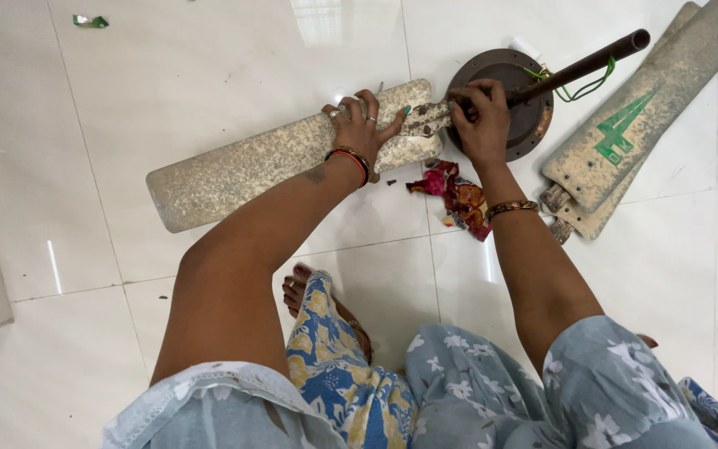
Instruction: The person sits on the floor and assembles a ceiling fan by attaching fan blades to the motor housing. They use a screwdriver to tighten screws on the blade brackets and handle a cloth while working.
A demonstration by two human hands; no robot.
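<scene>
A dusty ceiling fan lies taken apart on the white tiled floor. My left hand (pixel 362 123) presses flat on the inner end of one long dirty fan blade (pixel 251 166), fingers spread. My right hand (pixel 480 116) grips the blade's metal bracket (pixel 427 118) where it meets the round dark motor housing (pixel 532 125). A brown down rod (pixel 583 62) sticks out from the housing toward the upper right, with a green wire (pixel 585 87) looped on it.
Two detached blades (pixel 641 125) lie stacked at the right, one with a green mark. A crumpled red and pink cloth (pixel 459 195) lies below the housing. My foot (pixel 299 287) and patterned clothing fill the bottom. A small green scrap (pixel 90 21) lies far left.
</scene>
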